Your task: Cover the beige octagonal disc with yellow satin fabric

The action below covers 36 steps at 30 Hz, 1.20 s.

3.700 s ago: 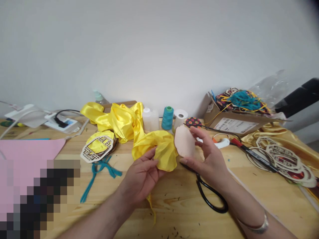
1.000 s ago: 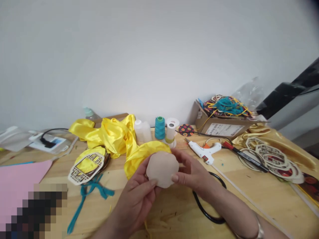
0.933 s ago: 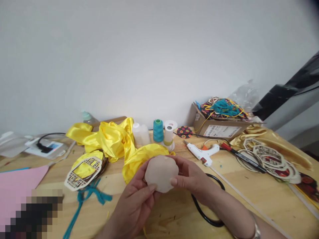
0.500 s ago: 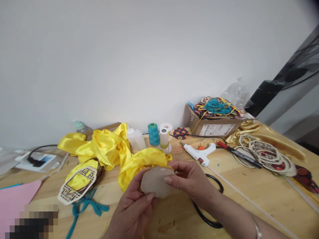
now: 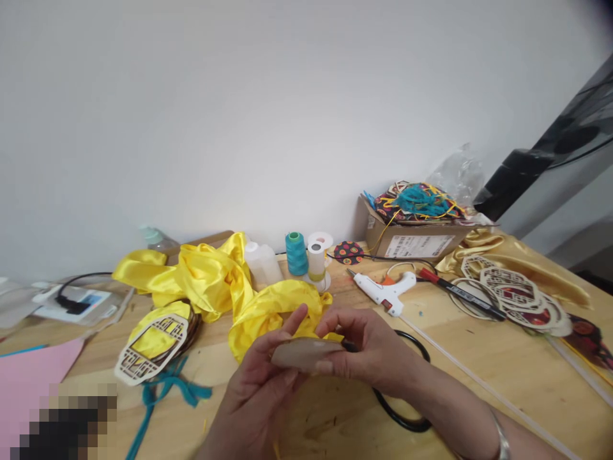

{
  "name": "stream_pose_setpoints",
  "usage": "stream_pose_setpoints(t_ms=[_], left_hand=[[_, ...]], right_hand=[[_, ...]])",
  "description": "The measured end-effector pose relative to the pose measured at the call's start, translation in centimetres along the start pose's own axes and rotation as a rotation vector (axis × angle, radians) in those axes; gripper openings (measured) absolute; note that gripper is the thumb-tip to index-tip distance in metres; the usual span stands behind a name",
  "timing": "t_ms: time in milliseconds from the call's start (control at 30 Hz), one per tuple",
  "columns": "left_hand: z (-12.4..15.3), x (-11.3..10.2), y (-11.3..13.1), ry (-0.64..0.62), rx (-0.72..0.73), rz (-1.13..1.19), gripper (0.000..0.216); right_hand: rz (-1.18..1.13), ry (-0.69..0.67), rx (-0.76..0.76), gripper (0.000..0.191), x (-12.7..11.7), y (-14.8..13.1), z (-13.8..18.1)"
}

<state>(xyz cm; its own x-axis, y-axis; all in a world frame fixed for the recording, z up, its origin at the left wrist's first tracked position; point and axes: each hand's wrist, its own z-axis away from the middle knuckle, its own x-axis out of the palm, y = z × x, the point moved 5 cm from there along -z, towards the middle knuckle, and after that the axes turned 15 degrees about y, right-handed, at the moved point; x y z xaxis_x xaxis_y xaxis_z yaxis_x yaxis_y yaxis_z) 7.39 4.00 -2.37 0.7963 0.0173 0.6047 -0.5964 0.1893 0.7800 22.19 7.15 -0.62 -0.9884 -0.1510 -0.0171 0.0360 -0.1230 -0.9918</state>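
Both my hands hold a pale, flat scalloped piece just above the wooden table, tilted almost edge-on to me. My left hand grips its left and under side, with fingers reaching up behind it. My right hand pinches its right edge, thumb below. Yellow satin cloth bunches right behind the piece and touches my fingers. Black-handled scissors lie under my right wrist.
More yellow satin is heaped at the back left, beside a wooden lattice frame over yellow cloth and a teal cord. Thread spools, a white glue gun, a cardboard box, stacked lattice frames and pink paper surround the hands.
The pale piece, held in my right hand alone at first, came to both hands and has tipped from facing me to nearly flat. The view has shifted slightly.
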Motion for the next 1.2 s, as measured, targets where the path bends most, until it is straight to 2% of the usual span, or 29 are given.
stream_pose_setpoints(t_ms=[200, 500, 700, 900, 1100, 1200], left_hand=[[-0.1, -0.1, 0.0, -0.005, 0.005, -0.045, 0.038], [-0.1, 0.1, 0.0, -0.024, 0.019, 0.007, 0.039], [-0.3, 0.0, -0.1, -0.017, 0.032, -0.029, 0.039], [-0.1, -0.1, -0.1, -0.006, 0.034, -0.079, 0.039], [0.0, -0.2, -0.1, 0.057, -0.019, -0.105, 0.062], [-0.2, -0.4, -0.1, 0.102, -0.04, -0.166, 0.063]], right_hand=[[0.031, 0.007, -0.071, 0.033, 0.1, -0.4, 0.1], [0.142, 0.06, -0.148, 0.026, -0.3, -0.9, 0.2], [0.162, 0.081, -0.184, 0.015, -0.3, -1.2, 0.1], [0.177, 0.134, -0.319, 0.01, -0.3, -2.1, 0.4], [0.216, 0.146, -0.426, 0.01, -0.2, -2.6, 0.8], [0.215, 0.118, -0.475, 0.01, 0.0, -2.7, 1.1]])
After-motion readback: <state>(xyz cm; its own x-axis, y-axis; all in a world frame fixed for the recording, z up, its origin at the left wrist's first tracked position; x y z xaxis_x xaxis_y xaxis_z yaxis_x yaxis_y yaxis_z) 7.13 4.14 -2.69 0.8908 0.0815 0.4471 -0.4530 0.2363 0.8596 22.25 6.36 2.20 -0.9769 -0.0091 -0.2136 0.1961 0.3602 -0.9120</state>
